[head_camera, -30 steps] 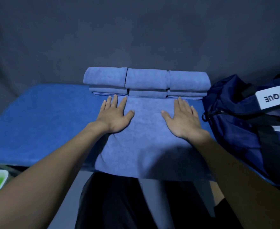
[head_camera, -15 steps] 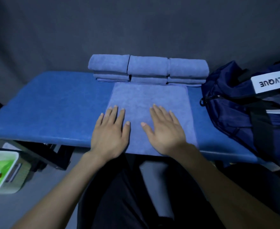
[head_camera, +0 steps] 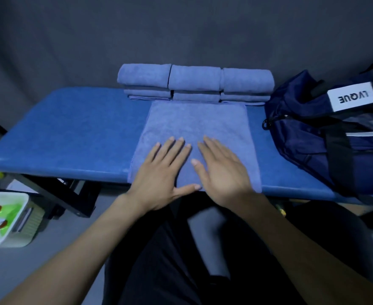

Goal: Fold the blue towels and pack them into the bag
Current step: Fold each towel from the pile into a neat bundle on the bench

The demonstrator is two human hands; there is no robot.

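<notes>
Left hand (head_camera: 163, 172) and right hand (head_camera: 223, 172) flat, fingers straight, pressing the half-folded light-blue terry towel (head_camera: 194, 126) at the near edge of the blue padded table (head_camera: 71, 128). Behind it, touching, three piles of folded light-blue towels (head_camera: 195, 83). Folding probably nearly finished; nothing visibly packed yet in the navy fabric bag (head_camera: 309, 139) to the right.

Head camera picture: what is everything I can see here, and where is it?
Flat towel: one, light blue, spread across the table's middle, its near edge at the table's front edge.
Folded towels: three stacks in a row, light blue, at the table's back.
Table: one, blue top, black frame.
Bag: one, navy, white label, on the table's right end.
Bin: one, white and green, on the floor at left.
Backdrop: grey cloth behind.
Hands: left hand and right hand, flat on the flat towel.
</notes>
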